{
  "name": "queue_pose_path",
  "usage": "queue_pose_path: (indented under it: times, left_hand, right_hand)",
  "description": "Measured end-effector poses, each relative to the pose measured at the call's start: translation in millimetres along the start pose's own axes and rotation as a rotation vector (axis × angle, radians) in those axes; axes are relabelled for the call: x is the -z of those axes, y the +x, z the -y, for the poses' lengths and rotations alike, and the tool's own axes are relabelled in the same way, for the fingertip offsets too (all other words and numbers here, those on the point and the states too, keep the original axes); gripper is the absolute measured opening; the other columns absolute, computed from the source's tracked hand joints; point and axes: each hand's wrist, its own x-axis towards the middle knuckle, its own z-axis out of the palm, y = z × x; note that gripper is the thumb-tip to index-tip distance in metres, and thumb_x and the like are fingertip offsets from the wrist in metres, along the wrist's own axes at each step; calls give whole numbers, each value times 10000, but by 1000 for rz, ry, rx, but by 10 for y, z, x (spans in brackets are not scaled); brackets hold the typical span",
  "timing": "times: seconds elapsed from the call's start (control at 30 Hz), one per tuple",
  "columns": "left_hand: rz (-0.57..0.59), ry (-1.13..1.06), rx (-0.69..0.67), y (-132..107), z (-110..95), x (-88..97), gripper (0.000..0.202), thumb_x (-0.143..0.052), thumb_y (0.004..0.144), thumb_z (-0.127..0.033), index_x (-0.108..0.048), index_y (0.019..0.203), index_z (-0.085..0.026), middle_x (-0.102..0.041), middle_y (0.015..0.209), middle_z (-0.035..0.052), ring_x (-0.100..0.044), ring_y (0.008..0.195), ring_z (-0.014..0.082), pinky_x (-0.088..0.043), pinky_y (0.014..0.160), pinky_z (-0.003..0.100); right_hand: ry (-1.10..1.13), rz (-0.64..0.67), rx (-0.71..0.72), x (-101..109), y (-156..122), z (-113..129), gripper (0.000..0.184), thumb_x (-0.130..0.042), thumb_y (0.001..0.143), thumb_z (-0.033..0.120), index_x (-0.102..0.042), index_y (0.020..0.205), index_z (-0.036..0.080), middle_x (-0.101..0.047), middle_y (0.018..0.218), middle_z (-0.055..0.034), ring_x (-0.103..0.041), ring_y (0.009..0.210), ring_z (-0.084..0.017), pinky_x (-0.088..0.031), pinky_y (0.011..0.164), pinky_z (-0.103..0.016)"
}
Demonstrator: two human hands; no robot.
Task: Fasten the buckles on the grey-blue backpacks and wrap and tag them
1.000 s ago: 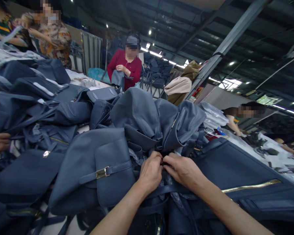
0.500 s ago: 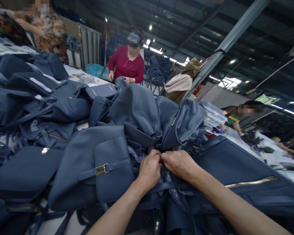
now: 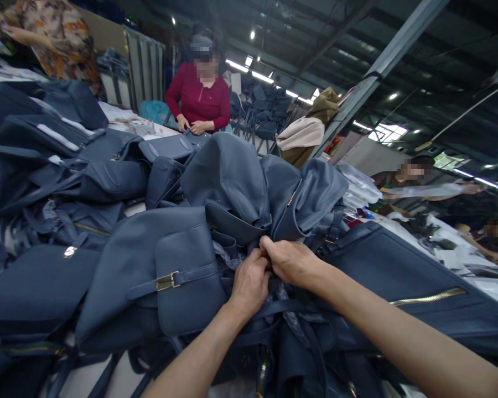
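My left hand (image 3: pixel 250 281) and my right hand (image 3: pixel 288 262) meet at the lower edge of a slumped dark blue leather bag (image 3: pixel 228 182). Both hands have curled, pinching fingers pressed close together; what lies between them is hidden. Left of my left hand lies a blue bag (image 3: pixel 186 282) with a front pocket, a strap and a gold buckle (image 3: pixel 166 281). To the right is a flat blue bag panel (image 3: pixel 398 271) with a gold zipper (image 3: pixel 429 297). Blue straps (image 3: pixel 282 307) and crinkled plastic wrap run beneath my wrists.
More blue bags (image 3: pixel 37 276) pile up on the left. Across the table a person in a red top (image 3: pixel 199 99) handles blue material. Another person (image 3: pixel 402 177) at the right holds a clear plastic sheet (image 3: pixel 431 190). A slanted metal post (image 3: pixel 382 72) rises behind the heap.
My right hand has shifted slightly up and over the left, fingers still pinched. The view has turned a little. The person at the right has lifted a plastic sheet.
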Motion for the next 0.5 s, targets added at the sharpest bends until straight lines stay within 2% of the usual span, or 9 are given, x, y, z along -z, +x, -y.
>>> queue_pose_path:
  times: [0.13, 0.3, 0.5]
  left_hand:
    - [-1, -12, -6, -8, 28, -7, 232, -502, 781, -35, -625, 906, -187, -595, 1042, 55, -597, 987, 211, -510, 867, 329]
    - [-3, -41, -26, -31, 43, -13, 184, -516, 785, -35, -605, 842, -186, -608, 1057, 52, -607, 988, 197, -507, 864, 303]
    - [-47, -69, -29, -58, 34, -4, 208, -518, 770, -24, -580, 868, -196, -609, 1101, 46, -608, 955, 185, -502, 850, 302]
  right_hand:
    - [31, 5, -9, -41, 7, -18, 301, -518, 835, 74, -462, 1122, 143, -744, 848, -132, -723, 800, -258, -366, 550, -275]
    - [106, -19, -28, -173, -50, -70, 220, -452, 865, 92, -471, 1074, 157, -737, 856, -103, -706, 768, -237, -326, 556, -289]
    - [198, -87, -85, -296, -120, -101, 205, -424, 871, 104, -462, 1062, 167, -717, 833, -79, -687, 747, -220, -304, 572, -287]
